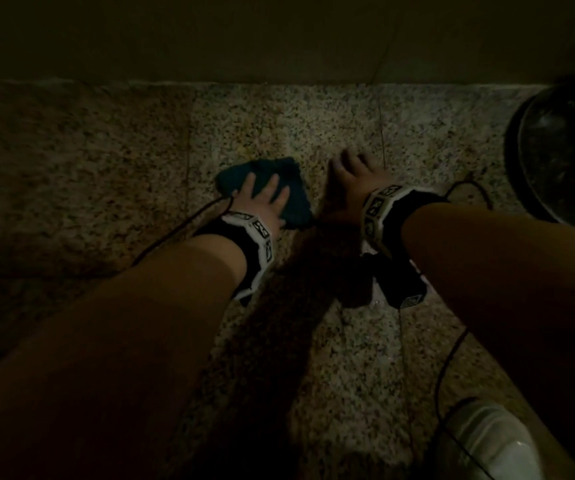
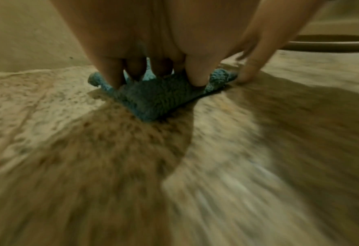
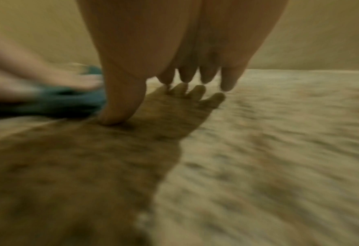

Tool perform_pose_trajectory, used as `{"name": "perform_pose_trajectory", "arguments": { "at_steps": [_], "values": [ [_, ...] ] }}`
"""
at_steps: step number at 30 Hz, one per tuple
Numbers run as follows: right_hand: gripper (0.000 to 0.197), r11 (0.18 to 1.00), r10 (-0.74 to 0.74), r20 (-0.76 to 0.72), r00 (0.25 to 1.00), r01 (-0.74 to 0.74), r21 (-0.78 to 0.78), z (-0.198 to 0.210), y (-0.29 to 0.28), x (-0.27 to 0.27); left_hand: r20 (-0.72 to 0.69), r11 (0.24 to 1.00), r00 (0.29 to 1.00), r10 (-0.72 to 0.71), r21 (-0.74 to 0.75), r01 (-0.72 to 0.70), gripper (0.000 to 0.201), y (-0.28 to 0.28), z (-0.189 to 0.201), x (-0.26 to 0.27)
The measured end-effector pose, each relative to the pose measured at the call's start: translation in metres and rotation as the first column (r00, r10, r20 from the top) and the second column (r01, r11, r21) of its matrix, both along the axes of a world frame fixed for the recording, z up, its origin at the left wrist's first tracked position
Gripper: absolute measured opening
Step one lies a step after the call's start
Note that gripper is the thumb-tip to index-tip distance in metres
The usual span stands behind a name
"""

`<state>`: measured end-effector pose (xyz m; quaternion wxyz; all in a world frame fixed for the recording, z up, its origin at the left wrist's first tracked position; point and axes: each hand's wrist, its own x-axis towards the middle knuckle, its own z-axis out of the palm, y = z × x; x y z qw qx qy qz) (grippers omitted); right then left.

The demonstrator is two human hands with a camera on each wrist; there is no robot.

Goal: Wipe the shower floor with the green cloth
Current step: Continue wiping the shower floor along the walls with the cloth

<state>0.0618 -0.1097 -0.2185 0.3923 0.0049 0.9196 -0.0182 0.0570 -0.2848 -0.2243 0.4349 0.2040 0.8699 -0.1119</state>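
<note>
Floor [image 1: 113,161]: speckled granite-look tiles with thin joints, dimly lit, meeting a plain wall [image 1: 279,36] along the far edge. Both forearms throw dark shadows across the middle tiles.

Basin [image 1: 563,157]: dark, round, on the floor at the far right, partly cut off by the frame edge.

White object [image 1: 490,441]: pale, ribbed, at the lower right; cannot tell what it is.

Cloth [image 1: 265,188]: folded, teal-green, lying flat on the floor just left of centre, near the wall. In the left wrist view its nearest corner [image 2: 153,106] points toward the camera and the texture reads as looped terry.

Left hand [image 1: 265,202]: fingers straight and spread, palm down on the cloth, pressing it to the floor. Left wrist view shows the fingertips [image 2: 197,78] dug into the top of the cloth.

Right hand [image 1: 355,174]: just right of the cloth, fingers spread, holding nothing. In the right wrist view the thumb tip [image 3: 111,118] touches the floor beside the cloth edge [image 3: 68,101]; the other four fingertips sit just above their own shadow, contact unclear owing to blur.

Wristbands [image 1: 258,244]: black-and-white marker bands on both wrists, thin black cable [image 1: 178,230] trailing over the floor.
</note>
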Motion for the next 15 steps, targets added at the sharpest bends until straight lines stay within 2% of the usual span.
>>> {"name": "perform_pose_trajectory", "arguments": {
  "at_steps": [4,8,15],
  "values": [
    [0.101,0.999,-0.029,0.05,0.998,0.027,0.042,0.001,0.02,0.01,0.003,0.998,0.998,-0.057,-0.034,0.057,0.068,-0.002,-0.001,0.011],
    [0.101,0.999,-0.003,0.05,0.999,0.001,0.051,-0.002,0.019,0.009,-0.017,1.0,1.0,-0.023,0.005,0.023,0.062,-0.001,0.0,0.003],
    [0.096,1.0,0.008,0.063,0.998,-0.008,0.0,-0.007,0.026,0.011,-0.078,0.999,0.996,-0.034,0.031,0.036,0.058,0.03,-0.006,-0.055]
  ]
}}
